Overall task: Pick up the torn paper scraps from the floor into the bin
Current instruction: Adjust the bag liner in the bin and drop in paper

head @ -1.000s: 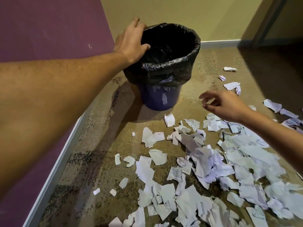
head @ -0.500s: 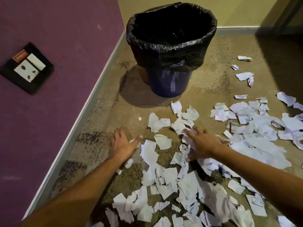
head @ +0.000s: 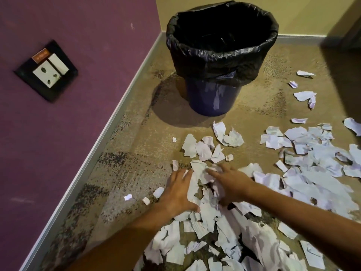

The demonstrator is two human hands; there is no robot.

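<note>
Several torn white paper scraps [head: 304,173] litter the brown floor across the middle and right. A dark blue bin [head: 213,98] lined with a black bag [head: 222,49] stands at the back, near the corner. My left hand [head: 178,190] and my right hand [head: 231,182] lie flat on the floor, fingers spread, with a heap of scraps [head: 203,184] pressed between them. Neither hand has lifted anything. The bin's inside looks dark; I cannot tell what lies in it.
A purple wall with a black socket plate [head: 46,70] runs along the left, edged by a grey skirting [head: 109,130]. A yellow wall closes the back. More scraps [head: 303,95] lie scattered to the right of the bin.
My left hand left the bin's rim and came down to the floor. Both hands have since slid toward each other, bunching scraps between them. The view moved closer to the bin.
</note>
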